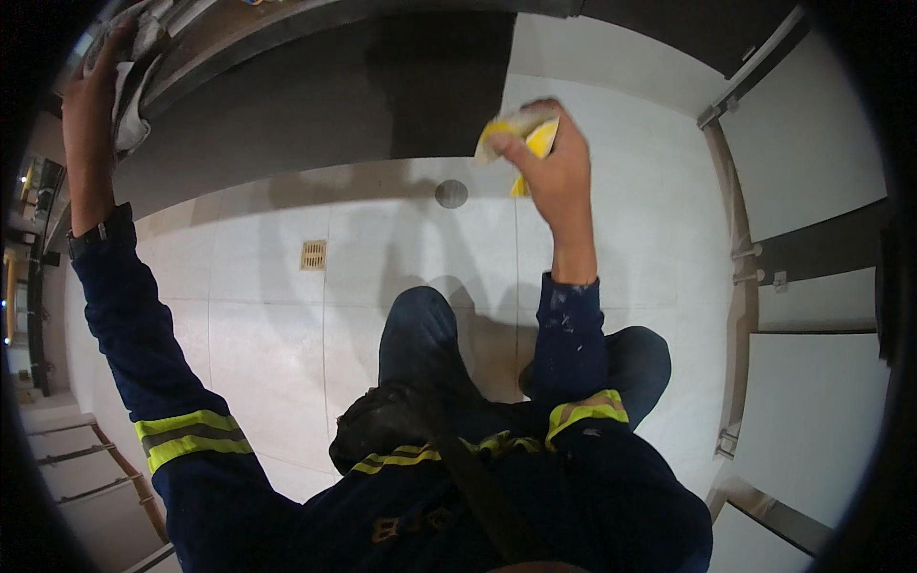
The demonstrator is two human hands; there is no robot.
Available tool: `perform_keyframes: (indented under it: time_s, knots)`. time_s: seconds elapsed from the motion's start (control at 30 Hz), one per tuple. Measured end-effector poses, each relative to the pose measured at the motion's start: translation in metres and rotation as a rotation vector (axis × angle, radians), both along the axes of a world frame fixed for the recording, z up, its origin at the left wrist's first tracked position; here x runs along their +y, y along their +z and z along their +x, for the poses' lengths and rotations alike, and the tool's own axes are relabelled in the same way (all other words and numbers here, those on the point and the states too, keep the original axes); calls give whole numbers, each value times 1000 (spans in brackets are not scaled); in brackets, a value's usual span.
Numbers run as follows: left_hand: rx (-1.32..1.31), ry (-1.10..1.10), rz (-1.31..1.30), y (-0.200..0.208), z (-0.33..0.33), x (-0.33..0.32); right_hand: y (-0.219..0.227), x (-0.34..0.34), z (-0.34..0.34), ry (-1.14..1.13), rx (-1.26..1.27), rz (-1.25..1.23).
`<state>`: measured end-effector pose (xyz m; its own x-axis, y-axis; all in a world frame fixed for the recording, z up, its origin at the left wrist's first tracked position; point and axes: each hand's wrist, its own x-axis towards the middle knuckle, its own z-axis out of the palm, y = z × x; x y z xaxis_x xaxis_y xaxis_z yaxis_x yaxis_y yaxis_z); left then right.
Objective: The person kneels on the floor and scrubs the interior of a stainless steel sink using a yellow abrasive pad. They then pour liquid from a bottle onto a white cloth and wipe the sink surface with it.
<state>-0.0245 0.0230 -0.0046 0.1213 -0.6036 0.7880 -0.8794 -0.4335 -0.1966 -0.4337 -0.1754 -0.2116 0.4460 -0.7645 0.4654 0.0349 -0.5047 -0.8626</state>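
My right hand point(554, 167) is closed round a folded yellow-and-white sheet point(540, 141), thumb over its near side, in the air above the floor. The sheet looks thin and bent over; what it is made of I cannot make out. At the far left, my left arm reaches up to a dark counter edge point(220, 62). There my left hand point(93, 100) is closed on a crumpled grey-white cloth point(134, 107), which hangs down beside the wrist. Its fingertips are partly hidden among the folds near the picture's rim.
A dark panel point(315, 100) runs below the counter. The white tiled floor point(258, 353) has a square drain grate point(313, 255) and a round grey cover point(452, 194). White cabinet doors point(812, 411) line the right side. My bent knees point(420, 329) are over the floor.
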Motion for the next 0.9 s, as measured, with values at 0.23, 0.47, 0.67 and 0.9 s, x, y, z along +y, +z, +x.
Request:
perform_keyframes:
  time_s: [0.23, 0.47, 0.67, 0.9]
  knots:
    - [485, -103, -221, 3, -26, -7, 73, -8, 12, -1, 18, -161]
    - [695, -146, -354, -1, -40, -16, 83, -14, 13, 79, -122, -114]
    - [626, -164, -327, 0, -38, -16, 74, -17, 8, 14, 78, -132]
    - [670, -69, -355, 2, -29, -17, 79, -29, -2, 102, 227, -57]
